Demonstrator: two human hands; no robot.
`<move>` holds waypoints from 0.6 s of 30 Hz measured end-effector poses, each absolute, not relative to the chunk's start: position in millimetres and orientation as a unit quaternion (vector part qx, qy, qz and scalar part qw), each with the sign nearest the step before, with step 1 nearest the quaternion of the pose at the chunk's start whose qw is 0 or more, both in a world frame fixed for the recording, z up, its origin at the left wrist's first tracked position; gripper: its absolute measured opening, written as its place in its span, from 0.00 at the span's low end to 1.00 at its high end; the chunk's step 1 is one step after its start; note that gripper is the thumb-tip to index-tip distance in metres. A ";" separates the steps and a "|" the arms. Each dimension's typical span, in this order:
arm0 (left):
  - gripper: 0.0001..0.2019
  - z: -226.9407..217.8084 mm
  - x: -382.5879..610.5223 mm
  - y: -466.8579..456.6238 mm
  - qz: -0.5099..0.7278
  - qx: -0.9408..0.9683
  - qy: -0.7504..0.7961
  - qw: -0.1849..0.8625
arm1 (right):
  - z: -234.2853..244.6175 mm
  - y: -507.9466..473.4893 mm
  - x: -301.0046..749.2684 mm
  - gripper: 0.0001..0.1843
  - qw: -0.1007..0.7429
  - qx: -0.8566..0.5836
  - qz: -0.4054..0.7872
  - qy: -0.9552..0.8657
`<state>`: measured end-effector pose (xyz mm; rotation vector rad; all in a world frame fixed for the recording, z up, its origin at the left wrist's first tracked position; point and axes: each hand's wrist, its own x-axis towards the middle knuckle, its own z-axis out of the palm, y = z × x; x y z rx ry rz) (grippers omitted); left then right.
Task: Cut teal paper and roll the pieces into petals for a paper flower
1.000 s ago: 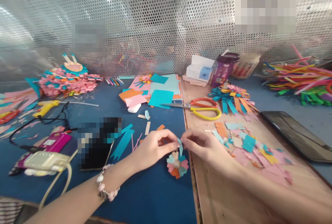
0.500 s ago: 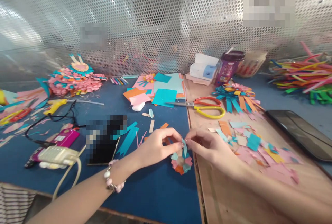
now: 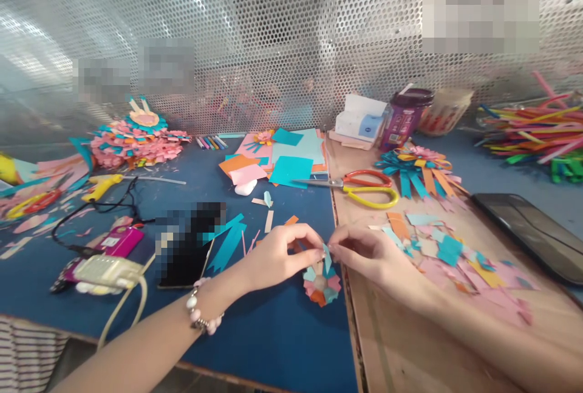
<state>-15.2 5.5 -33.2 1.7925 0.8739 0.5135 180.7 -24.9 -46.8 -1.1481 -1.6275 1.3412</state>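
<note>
My left hand [image 3: 282,254] and my right hand [image 3: 368,254] meet fingertip to fingertip over a small teal paper petal [image 3: 327,257], both pinching it. Just below them a small paper flower [image 3: 321,282] of teal, pink and orange petals lies on the blue mat [image 3: 255,332], at the edge of the wooden board [image 3: 410,344]. A beaded bracelet [image 3: 200,314] is on my left wrist. To the right of my right hand, several cut paper scraps [image 3: 450,259] in pink, teal and orange are scattered on the board.
Scissors [image 3: 359,189] with red and yellow handles lie on the board behind my hands. Coloured paper sheets [image 3: 282,165], a finished paper rosette [image 3: 414,168], a glue gun [image 3: 102,186], a dark phone [image 3: 528,235], a purple jar [image 3: 403,116] and a pile of coloured strips [image 3: 542,135] surround them. A perforated metal screen [image 3: 273,34] closes the back.
Both hands and the flower have barely moved; the view has shifted slightly, so everything sits a little further right and lower in frame.
</note>
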 end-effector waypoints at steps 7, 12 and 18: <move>0.05 -32.4 -15.3 5.7 0.212 0.759 0.350 0.507 | -47.7 -25.8 183.0 0.10 0.351 -0.448 0.510 -0.645; 0.05 -32.0 -15.5 5.3 0.209 0.760 0.354 0.503 | -47.5 -24.0 182.9 0.11 0.344 -0.453 0.503 -0.651; 0.05 -32.0 -15.8 5.4 0.206 0.765 0.353 0.498 | -45.8 -25.4 181.6 0.11 0.342 -0.460 0.490 -0.657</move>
